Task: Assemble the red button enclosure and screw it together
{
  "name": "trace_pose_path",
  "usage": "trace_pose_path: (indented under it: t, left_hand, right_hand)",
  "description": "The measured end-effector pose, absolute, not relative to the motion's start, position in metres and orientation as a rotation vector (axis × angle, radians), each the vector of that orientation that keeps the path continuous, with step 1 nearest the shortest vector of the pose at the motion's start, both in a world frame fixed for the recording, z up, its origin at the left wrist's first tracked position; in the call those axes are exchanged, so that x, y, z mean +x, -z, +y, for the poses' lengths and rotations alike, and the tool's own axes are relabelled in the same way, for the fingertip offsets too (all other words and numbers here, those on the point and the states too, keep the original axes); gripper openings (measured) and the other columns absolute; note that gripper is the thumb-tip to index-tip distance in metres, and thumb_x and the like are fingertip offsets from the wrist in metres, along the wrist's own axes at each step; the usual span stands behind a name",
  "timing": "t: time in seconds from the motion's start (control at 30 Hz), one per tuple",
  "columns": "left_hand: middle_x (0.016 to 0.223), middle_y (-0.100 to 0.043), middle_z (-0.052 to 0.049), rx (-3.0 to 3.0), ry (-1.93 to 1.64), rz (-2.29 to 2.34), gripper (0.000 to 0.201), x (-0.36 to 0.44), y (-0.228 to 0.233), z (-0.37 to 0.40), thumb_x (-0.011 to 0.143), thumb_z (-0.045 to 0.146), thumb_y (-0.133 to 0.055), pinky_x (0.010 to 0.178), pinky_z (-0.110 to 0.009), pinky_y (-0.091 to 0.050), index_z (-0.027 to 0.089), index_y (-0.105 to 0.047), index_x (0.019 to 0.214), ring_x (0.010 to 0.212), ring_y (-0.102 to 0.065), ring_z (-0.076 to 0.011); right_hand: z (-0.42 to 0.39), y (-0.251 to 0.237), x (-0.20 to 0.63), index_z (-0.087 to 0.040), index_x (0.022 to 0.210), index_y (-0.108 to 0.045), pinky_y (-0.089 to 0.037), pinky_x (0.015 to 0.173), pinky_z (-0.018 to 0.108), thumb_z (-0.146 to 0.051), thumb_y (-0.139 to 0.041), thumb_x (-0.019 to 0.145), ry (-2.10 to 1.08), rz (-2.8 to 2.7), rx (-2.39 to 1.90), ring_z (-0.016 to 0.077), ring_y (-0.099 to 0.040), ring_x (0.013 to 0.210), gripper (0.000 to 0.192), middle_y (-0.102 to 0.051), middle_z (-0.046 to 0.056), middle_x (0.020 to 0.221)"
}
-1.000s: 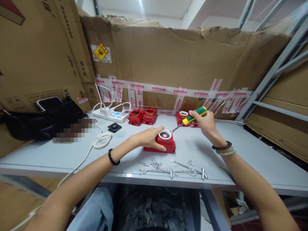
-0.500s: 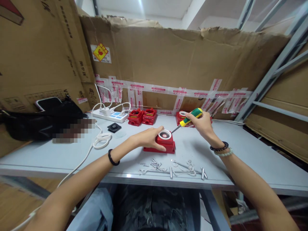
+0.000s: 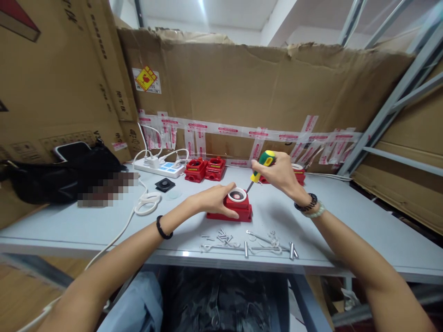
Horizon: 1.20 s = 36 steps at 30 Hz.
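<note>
Left hand [image 3: 212, 199] clasps red housing [image 3: 232, 210] on table [image 3: 346, 230]; right hand [image 3: 281, 173] fist-grips green-yellow screwdriver [image 3: 262, 164], tip at housing's white ring [image 3: 237, 195].

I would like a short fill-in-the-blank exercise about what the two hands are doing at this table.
1. The right hand grips a screwdriver whose handle is green and ____.
2. The left hand rests on a ____ plastic housing with a white ring on top.
3. The screwdriver's tip points down at the top of the ____.
4. Loose screws lie on the table ____ the housing and the table's near edge.

Missing words: yellow; red; housing; between
</note>
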<state>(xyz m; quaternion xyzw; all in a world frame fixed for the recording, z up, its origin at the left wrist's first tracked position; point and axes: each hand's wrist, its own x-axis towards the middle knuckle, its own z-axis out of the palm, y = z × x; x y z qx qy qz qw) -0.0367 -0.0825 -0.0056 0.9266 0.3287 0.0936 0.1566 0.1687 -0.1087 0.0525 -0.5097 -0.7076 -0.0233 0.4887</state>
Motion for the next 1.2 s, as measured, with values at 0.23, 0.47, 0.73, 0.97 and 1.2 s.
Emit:
trace_pose_path:
  t: [0.23, 0.47, 0.73, 0.97, 1.2]
  left_hand:
    - [0.082, -0.060, -0.004, 2.640, -0.275, 0.954, 0.063, -0.037, 0.005, -0.084, 0.064, 0.064, -0.065, 0.056, -0.026, -0.034, 0.021, -0.040, 0.101, 0.069, -0.055, -0.0210]
    - [0.082, -0.060, -0.003, 2.647, -0.286, 0.951, 0.061, -0.036, 0.006, -0.083, 0.063, 0.065, -0.066, 0.057, -0.026, -0.034, 0.022, -0.038, 0.097, 0.070, -0.055, -0.0207]
    - [0.081, -0.060, -0.003, 2.645, -0.277, 0.960, 0.061, -0.036, 0.005, -0.084, 0.062, 0.064, -0.066, 0.056, -0.026, -0.033, 0.022, -0.039, 0.097, 0.069, -0.055, -0.0209]
    - [0.084, -0.061, -0.004, 2.629, -0.305, 0.922, 0.063, -0.037, 0.008, -0.081, 0.061, 0.065, -0.066, 0.060, -0.027, -0.035, 0.021, -0.041, 0.099, 0.072, -0.056, -0.0211]
    - [0.084, -0.062, -0.004, 2.621, -0.313, 0.919, 0.062, -0.037, 0.008, -0.081, 0.061, 0.065, -0.066, 0.061, -0.027, -0.036, 0.021, -0.041, 0.097, 0.072, -0.057, -0.0213]
  right_hand:
    - [-0.099, -0.045, 0.144, -0.018, 0.104, -0.055, -0.039, 0.056, 0.024, -0.036, -0.057, 0.080, 0.291, -1.759, -1.045, 0.0107, -0.045, 0.054, 0.030, -0.053, -0.003, 0.068]
    - [-0.102, -0.060, 0.154, -0.020, 0.109, -0.058, -0.036, 0.058, 0.025, -0.032, -0.044, 0.088, 0.330, -1.909, -1.151, 0.0112, -0.047, 0.052, 0.027, -0.056, -0.003, 0.066]
    - [-0.104, -0.064, 0.155, -0.020, 0.097, -0.063, -0.035, 0.058, 0.026, -0.048, -0.049, 0.086, 0.439, -1.867, -1.262, 0.0141, -0.051, 0.056, 0.033, -0.060, 0.000, 0.065]
    - [-0.106, -0.071, 0.152, -0.019, 0.115, -0.058, -0.038, 0.061, 0.025, -0.034, -0.040, 0.091, 0.243, -2.057, -1.173, 0.0137, -0.053, 0.059, 0.033, -0.065, 0.001, 0.073]
    - [-0.107, -0.072, 0.149, -0.019, 0.115, -0.057, -0.037, 0.061, 0.028, -0.039, -0.039, 0.090, 0.367, -2.035, -1.308, 0.0178, -0.056, 0.066, 0.036, -0.065, 0.004, 0.077]
